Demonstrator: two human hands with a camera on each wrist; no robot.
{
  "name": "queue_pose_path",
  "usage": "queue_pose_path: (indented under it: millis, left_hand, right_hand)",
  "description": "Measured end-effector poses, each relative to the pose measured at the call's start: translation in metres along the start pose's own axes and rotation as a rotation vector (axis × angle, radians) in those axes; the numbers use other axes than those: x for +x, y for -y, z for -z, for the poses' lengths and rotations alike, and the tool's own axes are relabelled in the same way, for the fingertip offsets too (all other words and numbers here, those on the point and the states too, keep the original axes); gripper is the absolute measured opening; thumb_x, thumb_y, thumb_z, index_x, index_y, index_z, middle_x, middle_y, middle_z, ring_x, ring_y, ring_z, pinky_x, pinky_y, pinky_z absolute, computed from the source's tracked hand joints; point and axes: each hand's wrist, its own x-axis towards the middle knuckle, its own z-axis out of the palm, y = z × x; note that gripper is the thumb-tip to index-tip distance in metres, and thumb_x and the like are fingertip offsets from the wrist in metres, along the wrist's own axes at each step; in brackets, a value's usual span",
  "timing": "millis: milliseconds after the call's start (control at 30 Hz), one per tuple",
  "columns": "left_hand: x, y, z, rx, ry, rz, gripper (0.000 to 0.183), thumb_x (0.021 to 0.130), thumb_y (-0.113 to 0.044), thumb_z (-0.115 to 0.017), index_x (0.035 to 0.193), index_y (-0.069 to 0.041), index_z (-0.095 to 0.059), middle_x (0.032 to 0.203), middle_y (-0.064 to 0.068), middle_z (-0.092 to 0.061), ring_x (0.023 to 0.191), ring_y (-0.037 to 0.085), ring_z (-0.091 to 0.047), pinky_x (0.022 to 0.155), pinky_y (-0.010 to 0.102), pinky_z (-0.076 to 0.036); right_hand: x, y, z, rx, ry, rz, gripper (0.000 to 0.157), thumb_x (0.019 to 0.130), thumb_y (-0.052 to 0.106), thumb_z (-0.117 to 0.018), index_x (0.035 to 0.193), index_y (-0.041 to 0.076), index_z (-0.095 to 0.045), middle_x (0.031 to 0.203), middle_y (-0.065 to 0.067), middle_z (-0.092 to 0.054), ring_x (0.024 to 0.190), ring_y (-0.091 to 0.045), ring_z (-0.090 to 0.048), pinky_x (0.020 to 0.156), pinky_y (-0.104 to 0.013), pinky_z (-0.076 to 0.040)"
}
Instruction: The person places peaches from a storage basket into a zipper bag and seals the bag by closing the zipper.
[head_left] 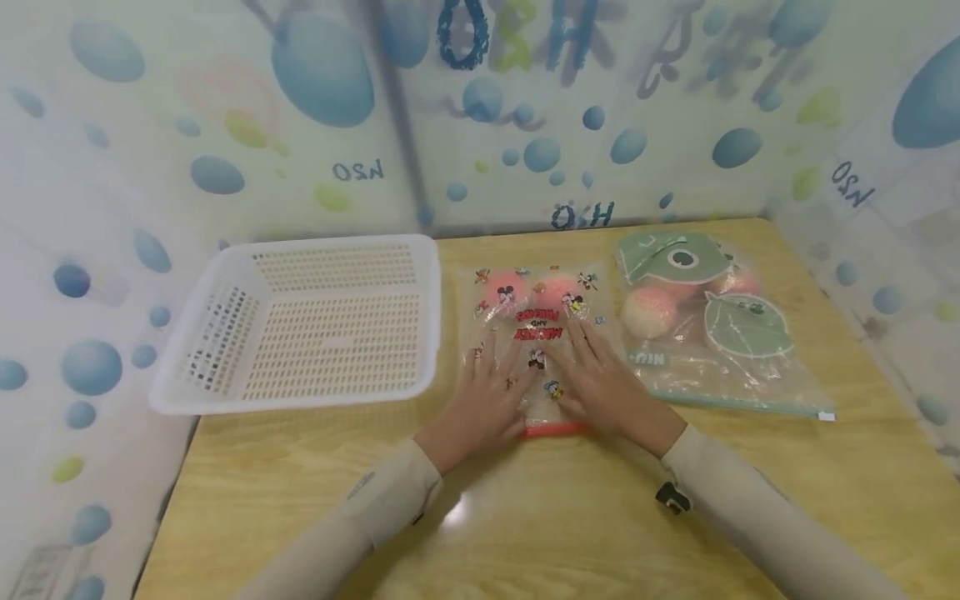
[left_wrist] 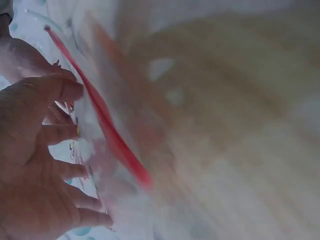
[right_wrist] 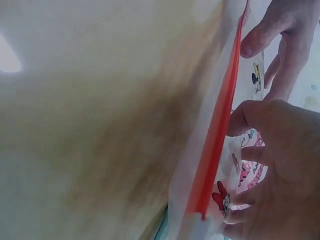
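Note:
Flat on the wooden table lies a clear zip bag [head_left: 536, 400] printed with cartoon mice, its red zip strip [head_left: 555, 429] toward the person. Two pink balls [head_left: 507, 289] show inside its far end. My left hand [head_left: 487, 396] rests on the bag's left part with fingers spread. On its right part my right hand [head_left: 603, 383] presses with straight fingers. In the left wrist view the left hand's fingertips [left_wrist: 75, 90] touch the film beside the red strip. The right wrist view shows the right thumb close to the strip [right_wrist: 215, 135].
To the left stands a white perforated plastic basket [head_left: 337, 333]. At the right lies a larger clear zip bag [head_left: 675, 367] with green dinosaur prints and several pink and whitish balls [head_left: 649, 312]. Walls with blue dots [head_left: 322, 71] border the table [head_left: 487, 542] at the back and sides.

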Motion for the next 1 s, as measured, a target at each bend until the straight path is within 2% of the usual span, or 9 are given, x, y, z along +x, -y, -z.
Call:
queue_pose_path:
  millis: [267,467,533,667,900,1000]
  left_hand:
    - [0.025,0.006,-0.002,0.120,0.073,0.128,0.061,0.086,-0.047,-0.043,0.138,-0.015,-0.037,0.143,0.028,-0.014,0.125,0.054,-0.007,0.098,0.060,-0.016]
    - [0.036,0.006,-0.001,0.111,0.124,0.200,0.071,0.082,-0.044,-0.054,0.142,-0.015,-0.030,0.143,0.031,-0.008,0.124,0.056,-0.005,0.099,0.061,-0.013]
    - [0.035,0.005,-0.001,0.097,0.136,0.193,0.073,0.080,-0.042,-0.055,0.142,-0.013,-0.029,0.143,0.032,-0.008,0.124,0.057,-0.006,0.099,0.061,-0.013]
    - [0.028,0.007,-0.004,0.097,0.142,0.184,0.069,0.083,-0.041,-0.049,0.143,-0.015,-0.027,0.144,0.029,-0.010,0.125,0.055,-0.007,0.099,0.060,-0.016]
    - [0.020,0.011,-0.013,0.033,0.153,0.165,0.071,0.085,-0.037,-0.047,0.146,-0.019,-0.014,0.146,0.025,-0.003,0.127,0.052,-0.005,0.097,0.060,-0.020]
    - [0.021,0.010,-0.014,0.023,0.171,0.152,0.072,0.085,-0.037,-0.046,0.146,-0.020,-0.012,0.146,0.024,0.000,0.127,0.052,-0.003,0.097,0.061,-0.020]
  right_hand:
    - [0.036,-0.015,-0.004,0.021,0.072,-0.068,0.065,0.076,0.025,-0.062,0.134,0.007,-0.037,0.145,-0.027,-0.003,0.133,-0.039,-0.002,0.102,-0.053,-0.015]
    - [0.059,-0.026,-0.004,0.001,0.147,-0.158,0.062,0.080,0.030,-0.062,0.133,0.009,-0.038,0.146,-0.025,-0.004,0.133,-0.037,-0.002,0.103,-0.052,-0.015]
    - [0.063,-0.028,-0.003,0.003,0.159,-0.174,0.061,0.082,0.032,-0.061,0.134,0.009,-0.038,0.146,-0.024,-0.004,0.133,-0.037,-0.004,0.103,-0.052,-0.015]
    - [0.065,-0.029,-0.003,0.032,0.171,-0.180,0.061,0.083,0.031,-0.059,0.135,0.009,-0.035,0.146,-0.025,-0.002,0.132,-0.039,-0.004,0.103,-0.052,-0.015]
    - [0.056,-0.028,-0.007,0.065,0.158,-0.157,0.061,0.086,0.036,-0.055,0.138,0.017,-0.032,0.148,-0.017,0.007,0.133,-0.038,-0.001,0.102,-0.053,-0.017]
    - [0.051,-0.030,-0.012,0.069,0.144,-0.143,0.062,0.087,0.037,-0.053,0.139,0.015,-0.029,0.148,-0.018,0.008,0.133,-0.038,0.001,0.102,-0.053,-0.016]
